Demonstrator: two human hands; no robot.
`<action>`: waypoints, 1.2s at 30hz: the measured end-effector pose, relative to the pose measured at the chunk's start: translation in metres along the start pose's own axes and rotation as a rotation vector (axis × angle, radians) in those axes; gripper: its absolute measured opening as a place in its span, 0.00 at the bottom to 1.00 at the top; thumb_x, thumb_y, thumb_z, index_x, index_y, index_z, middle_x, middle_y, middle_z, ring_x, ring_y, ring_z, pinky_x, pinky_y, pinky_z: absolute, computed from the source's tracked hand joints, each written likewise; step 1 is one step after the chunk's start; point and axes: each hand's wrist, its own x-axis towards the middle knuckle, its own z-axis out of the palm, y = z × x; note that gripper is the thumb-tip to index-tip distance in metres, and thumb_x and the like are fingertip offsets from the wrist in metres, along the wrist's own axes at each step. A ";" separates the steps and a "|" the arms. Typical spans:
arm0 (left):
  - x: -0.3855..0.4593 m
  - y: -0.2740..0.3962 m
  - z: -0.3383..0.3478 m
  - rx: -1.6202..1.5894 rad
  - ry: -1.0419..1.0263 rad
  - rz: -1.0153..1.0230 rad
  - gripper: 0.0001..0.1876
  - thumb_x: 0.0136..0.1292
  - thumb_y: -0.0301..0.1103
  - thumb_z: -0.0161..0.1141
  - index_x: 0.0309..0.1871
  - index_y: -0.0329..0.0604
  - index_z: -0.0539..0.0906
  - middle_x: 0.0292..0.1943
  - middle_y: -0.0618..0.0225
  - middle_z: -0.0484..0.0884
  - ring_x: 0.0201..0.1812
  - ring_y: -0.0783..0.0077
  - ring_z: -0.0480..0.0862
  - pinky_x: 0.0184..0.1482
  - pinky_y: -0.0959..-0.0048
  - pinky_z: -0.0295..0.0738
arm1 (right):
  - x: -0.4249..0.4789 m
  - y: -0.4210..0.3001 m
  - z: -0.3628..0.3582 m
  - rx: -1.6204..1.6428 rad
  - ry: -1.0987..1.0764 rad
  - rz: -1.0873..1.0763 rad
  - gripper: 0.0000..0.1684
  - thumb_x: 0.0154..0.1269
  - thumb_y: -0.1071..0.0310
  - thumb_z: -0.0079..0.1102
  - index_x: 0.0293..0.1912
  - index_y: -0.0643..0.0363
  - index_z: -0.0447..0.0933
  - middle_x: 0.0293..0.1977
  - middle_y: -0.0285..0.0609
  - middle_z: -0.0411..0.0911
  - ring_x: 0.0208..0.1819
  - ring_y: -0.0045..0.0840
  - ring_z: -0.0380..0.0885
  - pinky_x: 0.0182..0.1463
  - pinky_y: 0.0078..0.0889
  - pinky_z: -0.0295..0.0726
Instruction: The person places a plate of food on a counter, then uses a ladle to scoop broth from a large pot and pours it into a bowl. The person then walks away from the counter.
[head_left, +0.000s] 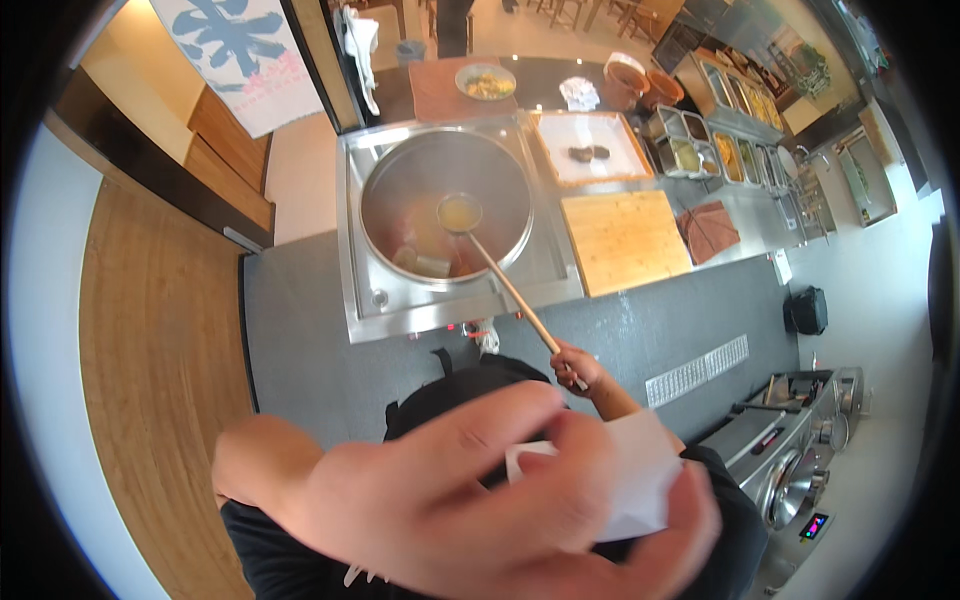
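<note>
My right hand (581, 369) grips the wooden handle of a long ladle (459, 214). The ladle's bowl holds yellowish liquid over a large steel stockpot (367, 225), set in a steel counter unit; pale chunks and reddish broth show inside the pot. Close to the camera, slightly blurred, my left hand (480, 487) has its fingers curled around a white paper or tissue (641, 472). Part of the paper is hidden by the fingers.
A wooden cutting board (626, 240) lies right of the pot, below a lined tray (589, 146) with dark food pieces. Behind the pot stands a bowl of food (486, 82). Further right are steel ingredient containers (686, 154), and a folded brown cloth (709, 231) with chopsticks on it.
</note>
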 end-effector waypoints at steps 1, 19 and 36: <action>0.003 0.007 0.000 0.008 0.021 0.010 0.22 0.52 0.27 0.59 0.51 0.65 0.80 0.36 0.73 0.73 0.36 0.73 0.77 0.40 0.76 0.79 | 0.002 0.004 -0.001 -0.007 0.002 -0.009 0.32 0.64 0.78 0.49 0.68 0.51 0.63 0.24 0.29 0.66 0.13 0.10 0.59 0.15 0.15 0.61; -0.079 0.019 -0.017 -0.077 0.280 -0.245 0.15 0.42 0.29 0.73 0.37 0.49 0.83 0.37 0.63 0.75 0.36 0.58 0.78 0.31 0.71 0.74 | 0.005 0.041 0.011 0.075 0.020 -0.087 0.31 0.69 0.75 0.50 0.70 0.49 0.61 0.22 0.29 0.64 0.13 0.10 0.58 0.16 0.17 0.60; -0.307 0.031 0.182 -0.418 -0.381 -1.341 0.12 0.74 0.37 0.52 0.40 0.37 0.80 0.30 0.56 0.86 0.32 0.53 0.86 0.37 0.63 0.80 | 0.006 0.031 -0.022 -0.006 -0.009 -0.034 0.32 0.66 0.76 0.51 0.69 0.51 0.63 0.24 0.32 0.67 0.14 0.12 0.60 0.17 0.19 0.62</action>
